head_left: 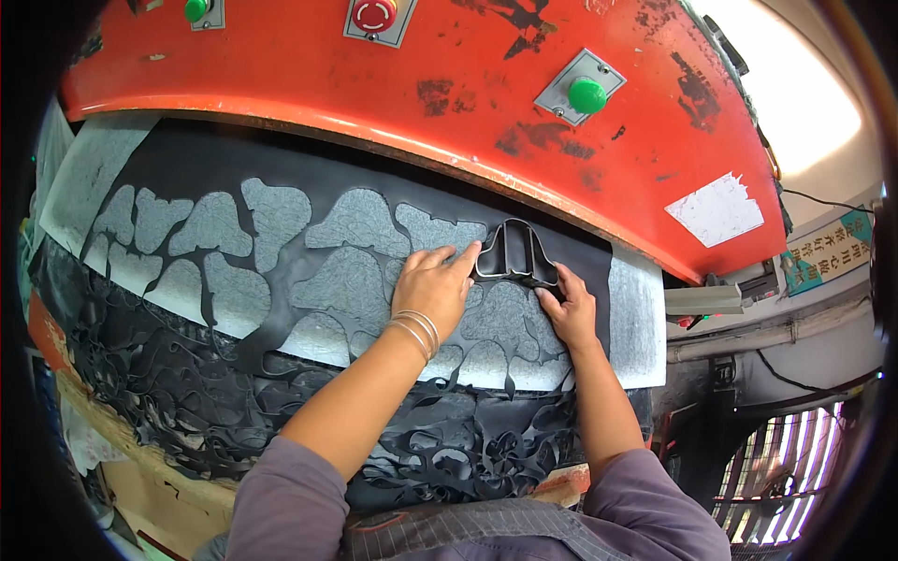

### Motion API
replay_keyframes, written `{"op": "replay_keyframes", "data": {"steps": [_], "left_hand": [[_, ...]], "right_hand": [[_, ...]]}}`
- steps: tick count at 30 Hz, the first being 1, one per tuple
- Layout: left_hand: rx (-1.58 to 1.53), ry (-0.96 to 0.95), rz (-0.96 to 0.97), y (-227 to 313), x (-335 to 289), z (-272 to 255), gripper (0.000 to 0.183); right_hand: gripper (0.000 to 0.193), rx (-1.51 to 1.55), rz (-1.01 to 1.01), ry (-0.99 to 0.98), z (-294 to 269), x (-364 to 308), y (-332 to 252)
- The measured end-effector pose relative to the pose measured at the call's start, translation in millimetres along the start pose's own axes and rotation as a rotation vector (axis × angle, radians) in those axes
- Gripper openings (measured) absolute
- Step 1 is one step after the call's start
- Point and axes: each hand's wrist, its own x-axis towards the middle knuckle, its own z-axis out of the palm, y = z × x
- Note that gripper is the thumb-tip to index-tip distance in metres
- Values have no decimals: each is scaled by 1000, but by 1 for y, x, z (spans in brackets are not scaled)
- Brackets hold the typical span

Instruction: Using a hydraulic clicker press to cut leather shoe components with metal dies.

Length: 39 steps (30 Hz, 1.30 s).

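A bell-shaped metal cutting die with an inner dividing strip stands on a black sheet. My left hand grips the die's left side with its fingertips, and two bangles circle that wrist. On the other side, my right hand has thumb and fingers on the die's lower right corner. Many bell-like shapes are cut out of the sheet to the left and nearer me, and the pale board shows through the holes. Uncut black material lies around and beyond the die.
A red machine beam spans the far side close above the sheet, carrying a green button and a red stop button. Tangled black offcuts heap along the near edge. A metal bracket sits at the right.
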Motion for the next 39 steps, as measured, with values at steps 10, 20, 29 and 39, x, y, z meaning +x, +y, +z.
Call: {"op": "replay_keyframes", "data": {"steps": [10,20,29,39], "left_hand": [[33,3,46,3,4,-1,47],[-173,694,-180,-104,24,-180,56],[-56,614,-137,-125,-31,-311,53],[-112,-322,74,45,-260,-160,17]], "right_hand": [[54,-1,39,-21,-2,2,-2],[54,360,7,244,-66,17,-112],[37,378,-182,402,-77,24,-188],[39,18,-494,-604,-46,-239,-206]]}}
